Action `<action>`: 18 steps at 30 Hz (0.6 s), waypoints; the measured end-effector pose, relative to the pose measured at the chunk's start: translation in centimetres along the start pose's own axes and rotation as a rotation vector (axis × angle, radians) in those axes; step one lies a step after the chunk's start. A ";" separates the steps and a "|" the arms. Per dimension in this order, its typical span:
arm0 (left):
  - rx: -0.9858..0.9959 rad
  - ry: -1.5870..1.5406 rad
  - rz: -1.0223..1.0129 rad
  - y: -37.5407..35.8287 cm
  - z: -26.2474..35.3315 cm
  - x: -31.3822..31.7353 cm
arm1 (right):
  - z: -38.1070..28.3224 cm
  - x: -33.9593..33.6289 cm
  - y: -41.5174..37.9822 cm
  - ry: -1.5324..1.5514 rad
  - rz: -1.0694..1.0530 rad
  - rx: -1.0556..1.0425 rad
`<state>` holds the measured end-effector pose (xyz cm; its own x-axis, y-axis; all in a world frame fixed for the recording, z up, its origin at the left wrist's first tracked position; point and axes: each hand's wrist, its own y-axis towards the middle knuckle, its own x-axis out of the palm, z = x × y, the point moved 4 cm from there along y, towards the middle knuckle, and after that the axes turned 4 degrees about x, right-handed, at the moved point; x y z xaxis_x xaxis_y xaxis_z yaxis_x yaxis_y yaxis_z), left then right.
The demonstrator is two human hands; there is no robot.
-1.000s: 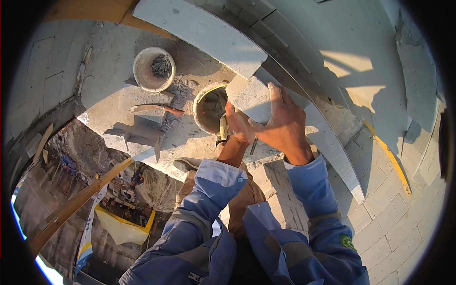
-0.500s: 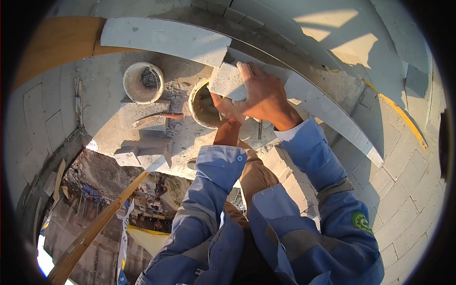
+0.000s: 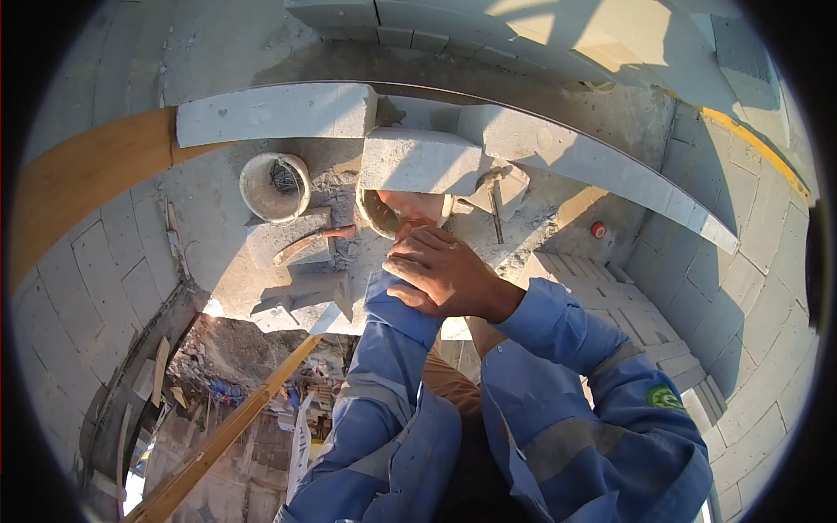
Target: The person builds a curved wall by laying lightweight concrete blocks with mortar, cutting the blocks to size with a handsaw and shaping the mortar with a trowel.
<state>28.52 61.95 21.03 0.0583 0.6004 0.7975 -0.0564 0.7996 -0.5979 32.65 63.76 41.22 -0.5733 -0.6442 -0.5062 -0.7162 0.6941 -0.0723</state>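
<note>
So the right hand (image 3: pixel 445 277) let go of the block (image 3: pixel 421 162); it was gripping the top a moment ago, now it's curled on the left sleeve (image 3: pixel 397 318) near the wrist. The left hand (image 3: pixel 417 207) has slid under the block, looks like it's propping it, mostly hidden. The camera has swung too.

Worker's clothing: blue long-sleeved work jacket, both sleeves with buttoned cuffs. Grey reflective bands cross the right sleeve (image 3: pixel 558 444) and the left sleeve (image 3: pixel 370 388). Round green embroidered badge (image 3: pixel 663 398) on the right upper arm. Tan-brown trousers (image 3: pixel 449 392) below. Both hands bare, without gloves.
</note>
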 end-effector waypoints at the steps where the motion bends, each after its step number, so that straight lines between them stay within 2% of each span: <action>1: -0.015 -0.001 -0.009 0.7 -0.6 -0.3 | 0.5 -0.3 0.1 -0.009 0.011 0.012; 3: -0.045 -0.003 -0.016 4.8 -3.3 -0.7 | 0.8 -3.6 2.0 -0.186 0.348 0.057; 4: -0.062 -0.006 -0.017 4.9 -3.9 -1.6 | 1.1 -4.5 3.0 -0.306 0.366 0.120; 6: -0.089 -0.016 -0.030 5.6 -3.8 -3.0 | 2.6 -5.5 4.9 -0.537 0.370 0.223; 8: -0.080 -0.033 -0.044 6.1 -3.4 -3.2 | 5.3 -4.9 5.6 -0.594 0.343 0.255; 11: 0.110 -0.075 -0.045 6.6 1.0 -5.2 | 5.9 -4.8 6.2 -0.586 0.275 0.258; 12: 0.188 0.131 0.080 3.5 1.9 1.1 | 5.6 -5.2 5.8 -0.600 0.194 0.315; 13: 0.154 0.073 0.073 1.0 2.1 4.0 | 4.9 -5.8 5.4 -0.503 0.164 0.338; 14: 0.174 0.139 0.135 -0.5 2.5 1.7 | 4.6 -6.2 4.7 -0.458 0.123 0.371; 15: 0.095 0.336 0.266 -3.9 3.6 2.4 | 4.4 -6.7 4.0 -0.332 0.120 0.302; 16: 0.157 0.347 0.207 -6.0 4.1 -0.1 | 4.4 -7.0 3.4 -0.221 0.047 0.334; 17: 0.179 0.415 0.175 -8.9 4.6 -3.5 | 4.9 -6.6 2.8 0.180 -0.089 0.583; 18: 0.183 0.529 0.121 -11.3 6.4 -2.7 | 5.1 -5.7 2.1 0.473 -0.158 0.652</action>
<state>22.60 51.22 26.21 0.5290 0.6487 0.5471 -0.2629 0.7383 -0.6212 36.41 70.53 39.54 -0.6964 -0.7163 -0.0432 -0.5111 0.5374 -0.6708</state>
